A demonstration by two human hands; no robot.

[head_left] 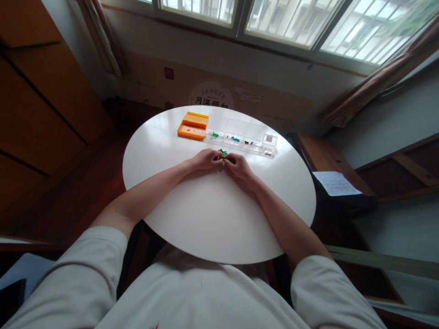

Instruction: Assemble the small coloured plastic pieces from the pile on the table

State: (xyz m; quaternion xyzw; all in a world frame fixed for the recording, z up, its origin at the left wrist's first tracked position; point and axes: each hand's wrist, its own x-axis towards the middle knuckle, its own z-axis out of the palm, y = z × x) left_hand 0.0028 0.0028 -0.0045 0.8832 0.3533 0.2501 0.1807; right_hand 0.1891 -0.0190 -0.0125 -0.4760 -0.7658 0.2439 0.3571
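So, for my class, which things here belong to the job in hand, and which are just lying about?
Likely belonging:
green pieces at left hand and right hand
orange tray
clear box
white table

Seemingly lying about:
paper sheet, right
dark thing, lower left

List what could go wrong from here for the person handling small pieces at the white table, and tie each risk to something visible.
1. The green pieces between the left hand and right hand are tiny, so one could slip and scatter across the white table.
2. The clear box sits just beyond the hands with small bits inside; a knock might spill or mix them.
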